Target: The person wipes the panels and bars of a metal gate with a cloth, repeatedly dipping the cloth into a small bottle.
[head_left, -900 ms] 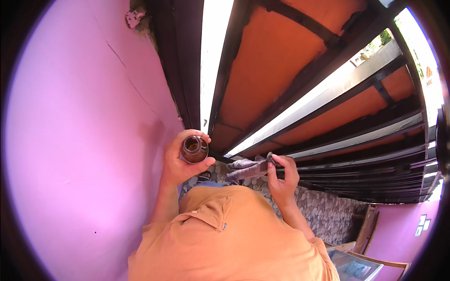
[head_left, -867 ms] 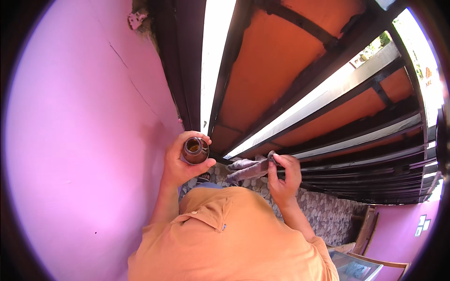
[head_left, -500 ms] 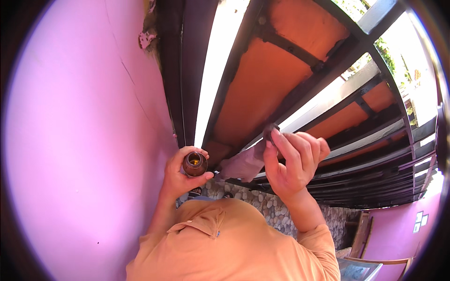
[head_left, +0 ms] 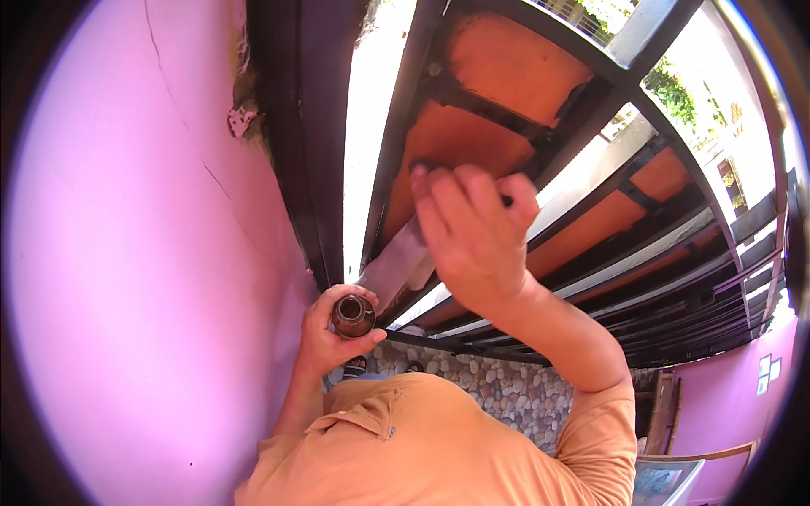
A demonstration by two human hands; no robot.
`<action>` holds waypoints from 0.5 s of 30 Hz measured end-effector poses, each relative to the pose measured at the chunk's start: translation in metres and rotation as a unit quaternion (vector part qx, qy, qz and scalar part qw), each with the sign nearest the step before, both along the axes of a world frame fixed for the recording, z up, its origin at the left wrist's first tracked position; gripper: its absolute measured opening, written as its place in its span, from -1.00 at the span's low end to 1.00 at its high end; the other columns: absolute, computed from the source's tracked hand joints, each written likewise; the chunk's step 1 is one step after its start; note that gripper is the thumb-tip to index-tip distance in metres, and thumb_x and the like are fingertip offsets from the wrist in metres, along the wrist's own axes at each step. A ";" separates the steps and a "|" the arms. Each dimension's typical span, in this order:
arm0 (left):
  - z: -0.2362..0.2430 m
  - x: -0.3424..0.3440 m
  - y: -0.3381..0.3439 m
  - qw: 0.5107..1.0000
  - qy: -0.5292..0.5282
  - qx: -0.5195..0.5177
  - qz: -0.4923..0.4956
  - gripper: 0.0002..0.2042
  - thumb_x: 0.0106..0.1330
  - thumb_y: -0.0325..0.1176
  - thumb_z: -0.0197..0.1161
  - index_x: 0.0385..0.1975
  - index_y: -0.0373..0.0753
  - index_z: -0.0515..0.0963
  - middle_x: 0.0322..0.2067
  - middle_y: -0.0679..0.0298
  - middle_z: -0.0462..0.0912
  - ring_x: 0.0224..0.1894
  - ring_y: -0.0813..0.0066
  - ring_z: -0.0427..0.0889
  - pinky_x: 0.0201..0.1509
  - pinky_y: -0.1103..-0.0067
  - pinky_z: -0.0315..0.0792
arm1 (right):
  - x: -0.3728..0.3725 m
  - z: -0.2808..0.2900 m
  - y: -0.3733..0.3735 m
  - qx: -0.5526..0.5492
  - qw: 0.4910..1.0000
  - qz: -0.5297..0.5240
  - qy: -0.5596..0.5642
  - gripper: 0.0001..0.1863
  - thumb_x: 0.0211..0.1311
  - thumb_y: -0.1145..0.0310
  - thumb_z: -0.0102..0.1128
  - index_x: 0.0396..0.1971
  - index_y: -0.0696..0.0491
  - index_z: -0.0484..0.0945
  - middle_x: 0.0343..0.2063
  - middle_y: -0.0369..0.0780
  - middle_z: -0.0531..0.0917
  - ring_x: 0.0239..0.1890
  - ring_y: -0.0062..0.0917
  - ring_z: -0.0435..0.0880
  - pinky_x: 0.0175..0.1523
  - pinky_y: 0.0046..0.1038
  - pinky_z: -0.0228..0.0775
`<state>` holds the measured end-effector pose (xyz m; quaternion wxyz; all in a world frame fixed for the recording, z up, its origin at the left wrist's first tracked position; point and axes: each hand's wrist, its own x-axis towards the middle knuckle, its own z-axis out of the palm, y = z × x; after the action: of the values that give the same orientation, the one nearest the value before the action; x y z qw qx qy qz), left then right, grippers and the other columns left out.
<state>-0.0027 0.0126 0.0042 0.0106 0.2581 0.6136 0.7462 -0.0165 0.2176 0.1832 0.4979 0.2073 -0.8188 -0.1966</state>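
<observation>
My left hand (head_left: 325, 333) is wrapped round a brown bottle (head_left: 353, 310) beside the pink wall, its open mouth facing up. No cap is on it. My right hand (head_left: 481, 232) is closed and slightly blurred, raised in front of an orange panel of the dark slatted gate (head_left: 498, 63). At its fingertips is a dark wad (head_left: 429, 166) against the panel. A pale greyish-pink cloth (head_left: 396, 263) hangs below this hand, and the dark part looks like its stained end. A small dark tip (head_left: 507, 201) shows by the curled fingers; I cannot make out what it is.
A pink wall (head_left: 126, 253) with a crack rises close on my left. The gate's bars and panels stretch away to the right. Pebble-patterned flooring (head_left: 506, 384) lies below, with a glass-topped piece of furniture (head_left: 671, 481) at the lower right.
My right hand has moved left and up in the picture, bringing the dark wad to the orange panel; the hanging cloth moved along. My left hand still holds the bottle, almost unmoved.
</observation>
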 end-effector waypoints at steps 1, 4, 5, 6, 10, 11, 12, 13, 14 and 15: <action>0.003 -0.001 0.000 1.000 0.002 0.001 -0.002 -0.43 -0.04 -0.41 0.66 -0.01 -0.25 0.52 -0.14 0.22 0.70 -0.09 0.47 0.69 0.01 0.52 0.58 | 0.001 -0.003 0.000 -0.002 1.000 -0.001 -0.023 -0.65 -0.01 0.38 0.21 -0.15 0.05 0.69 -0.24 -0.40 0.60 -0.14 -0.59 0.55 0.05 -0.30 0.04; 0.007 -0.003 -0.001 1.000 0.011 -0.010 0.001 -0.43 -0.04 -0.41 0.66 0.00 -0.25 0.52 -0.14 0.23 0.70 -0.09 0.47 0.69 0.00 0.53 0.58 | 0.008 0.014 -0.003 -0.034 0.999 0.012 -0.038 -0.70 0.01 0.39 0.31 -0.18 0.02 0.70 -0.28 -0.42 0.60 -0.18 -0.59 0.55 0.05 -0.32 0.04; 0.005 -0.002 -0.002 1.000 0.004 -0.006 0.000 -0.43 -0.04 -0.41 0.66 0.00 -0.25 0.52 -0.14 0.23 0.70 -0.09 0.48 0.69 0.00 0.53 0.58 | 0.008 0.022 -0.004 -0.062 0.998 0.021 0.022 -0.72 -0.06 0.40 0.31 -0.25 -0.01 0.70 -0.30 -0.42 0.58 -0.18 -0.58 0.54 0.05 -0.29 0.04; 0.004 -0.003 0.004 1.000 -0.002 0.006 -0.015 -0.42 -0.04 -0.40 0.66 0.00 -0.25 0.52 -0.14 0.23 0.70 -0.09 0.48 0.69 0.00 0.54 0.58 | 0.010 0.036 -0.001 -0.069 0.996 0.016 0.055 -0.73 -0.10 0.41 0.31 -0.28 -0.02 0.70 -0.30 -0.42 0.57 -0.19 -0.57 0.54 0.05 -0.28 0.04; 0.006 -0.005 0.007 0.999 0.026 -0.034 -0.013 -0.42 -0.04 -0.39 0.67 0.01 -0.24 0.52 -0.14 0.22 0.71 -0.09 0.48 0.71 0.00 0.54 0.59 | -0.007 0.074 0.005 -0.055 0.985 0.020 0.161 -0.78 0.03 0.36 0.51 -0.27 -0.07 0.74 -0.35 -0.46 0.61 -0.23 -0.60 0.56 0.03 -0.38 0.03; 0.006 -0.005 0.008 0.999 0.025 -0.033 -0.017 -0.41 -0.05 -0.39 0.67 0.01 -0.23 0.52 -0.13 0.22 0.71 -0.10 0.47 0.72 0.00 0.54 0.59 | -0.008 0.078 0.003 -0.039 0.988 0.018 0.151 -0.80 0.04 0.35 0.50 -0.28 -0.07 0.74 -0.34 -0.47 0.61 -0.23 -0.61 0.56 0.03 -0.39 0.04; 0.005 -0.004 0.009 0.999 0.022 -0.032 -0.022 -0.40 -0.05 -0.38 0.67 0.02 -0.23 0.52 -0.13 0.21 0.72 -0.10 0.47 0.72 0.00 0.54 0.59 | -0.012 0.076 0.002 -0.027 0.989 0.017 0.147 -0.80 0.06 0.34 0.48 -0.27 -0.07 0.75 -0.34 -0.47 0.61 -0.23 -0.62 0.55 0.02 -0.39 0.03; 0.005 -0.005 0.009 0.999 0.023 -0.030 -0.021 -0.40 -0.05 -0.38 0.67 0.02 -0.23 0.52 -0.13 0.21 0.72 -0.10 0.47 0.72 0.00 0.54 0.59 | -0.016 0.074 0.001 -0.016 0.989 0.018 0.143 -0.81 0.07 0.34 0.46 -0.27 -0.07 0.75 -0.33 -0.48 0.61 -0.23 -0.63 0.55 0.02 -0.40 0.03; 0.005 -0.005 0.009 0.999 0.036 -0.035 -0.017 -0.40 -0.05 -0.38 0.68 0.02 -0.23 0.52 -0.14 0.21 0.72 -0.11 0.45 0.73 0.00 0.53 0.59 | -0.021 0.072 0.001 -0.006 0.990 0.020 0.139 -0.82 0.08 0.33 0.45 -0.27 -0.07 0.75 -0.33 -0.49 0.61 -0.23 -0.63 0.55 0.01 -0.40 0.03; 0.004 -0.006 0.010 0.998 0.049 -0.038 -0.012 -0.39 -0.06 -0.38 0.68 0.02 -0.22 0.51 -0.14 0.20 0.72 -0.11 0.44 0.73 0.00 0.52 0.59 | -0.028 0.069 0.001 0.026 0.988 0.035 0.150 -0.77 -0.07 0.35 0.38 -0.31 -0.05 0.71 -0.34 -0.46 0.57 -0.24 -0.59 0.52 -0.03 -0.34 0.07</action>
<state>-0.0083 0.0226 0.0084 -0.0007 0.3011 0.6384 0.7084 -0.0445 0.2189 0.2521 0.6164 0.2163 -0.7216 -0.2293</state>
